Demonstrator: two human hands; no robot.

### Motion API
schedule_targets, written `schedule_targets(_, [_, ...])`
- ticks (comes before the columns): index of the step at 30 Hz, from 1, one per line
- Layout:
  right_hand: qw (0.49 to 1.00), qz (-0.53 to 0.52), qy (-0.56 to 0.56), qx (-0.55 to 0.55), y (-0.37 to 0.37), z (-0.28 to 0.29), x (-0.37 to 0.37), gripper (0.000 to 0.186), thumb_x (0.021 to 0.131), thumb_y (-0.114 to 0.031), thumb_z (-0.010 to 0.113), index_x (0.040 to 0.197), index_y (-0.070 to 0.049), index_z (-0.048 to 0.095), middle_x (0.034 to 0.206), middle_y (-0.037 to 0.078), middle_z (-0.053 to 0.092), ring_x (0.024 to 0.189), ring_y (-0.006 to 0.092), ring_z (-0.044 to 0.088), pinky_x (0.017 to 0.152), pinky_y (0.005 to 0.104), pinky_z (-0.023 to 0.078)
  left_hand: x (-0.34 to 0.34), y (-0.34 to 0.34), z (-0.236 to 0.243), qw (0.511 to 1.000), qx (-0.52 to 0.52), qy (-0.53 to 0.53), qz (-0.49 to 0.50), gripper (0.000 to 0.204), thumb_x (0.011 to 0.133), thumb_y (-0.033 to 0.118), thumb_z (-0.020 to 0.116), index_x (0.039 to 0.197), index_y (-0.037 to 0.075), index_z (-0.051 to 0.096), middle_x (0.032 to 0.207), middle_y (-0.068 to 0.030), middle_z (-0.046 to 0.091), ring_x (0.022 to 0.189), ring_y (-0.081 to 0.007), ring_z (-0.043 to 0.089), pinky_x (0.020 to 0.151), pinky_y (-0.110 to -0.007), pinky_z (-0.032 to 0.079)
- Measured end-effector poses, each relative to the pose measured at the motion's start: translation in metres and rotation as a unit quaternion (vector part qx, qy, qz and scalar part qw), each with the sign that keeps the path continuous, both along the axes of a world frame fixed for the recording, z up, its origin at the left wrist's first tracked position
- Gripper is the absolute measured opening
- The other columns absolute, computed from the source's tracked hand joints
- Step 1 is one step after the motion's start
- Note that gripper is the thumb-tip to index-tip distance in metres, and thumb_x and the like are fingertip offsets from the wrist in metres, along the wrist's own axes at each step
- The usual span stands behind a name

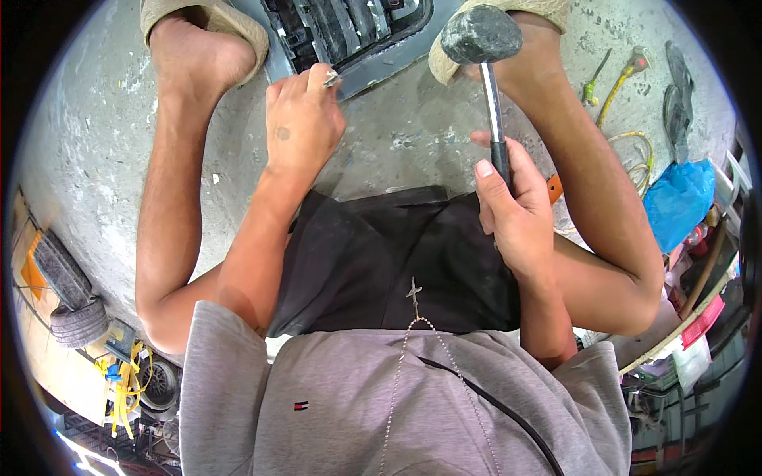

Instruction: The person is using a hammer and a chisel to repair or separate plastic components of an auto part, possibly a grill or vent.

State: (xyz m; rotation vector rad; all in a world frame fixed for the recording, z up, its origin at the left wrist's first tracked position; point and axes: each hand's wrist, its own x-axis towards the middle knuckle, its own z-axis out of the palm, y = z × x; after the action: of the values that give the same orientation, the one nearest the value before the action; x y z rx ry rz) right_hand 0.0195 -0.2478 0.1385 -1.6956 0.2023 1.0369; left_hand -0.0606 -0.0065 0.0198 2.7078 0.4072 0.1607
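My right hand (517, 210) is wrapped round the dark grip of a mallet (481, 36), which has a worn black head and a bright metal shaft. The mallet stands head up, away from me, near my right foot. My left hand (305, 123) is closed at the near left edge of a grey panel (389, 73) with black slatted parts in it. A small greyish piece shows at the left fingertips; most of it is hidden, and I cannot tell its kind. The panel lies on the floor between my feet and runs out of the top of the picture.
On the concrete floor to the right lie a green-handled screwdriver (590, 89), a yellow cable (615, 99), a dark sandal (677, 103) and a blue plastic bag (681, 192). An orange thing (554, 188) shows beside my right hand. Tyres (78, 321) and yellow straps (123, 393) are at the left.
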Motion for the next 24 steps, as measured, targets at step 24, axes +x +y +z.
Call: schedule_targets(24, [0.999, 0.019, -0.010, -0.040, 0.0025, 0.0017, 0.0036, 0.031, 0.102, -0.018, 0.063, 0.128, -0.002, 0.061, 0.082, -0.007, 0.049, 0.072, 0.0019, 0.042, 0.064, 0.0199, 0.035, 0.0008, 0.0066, -0.0069, 1.000, -0.019, 0.016, 0.017, 0.008, 0.096, 0.012, 0.063, 0.096, 0.004, 0.065, 0.085, -0.0157, 0.069, 0.084, -0.0383, 0.066, 0.082, -0.046, 0.047])
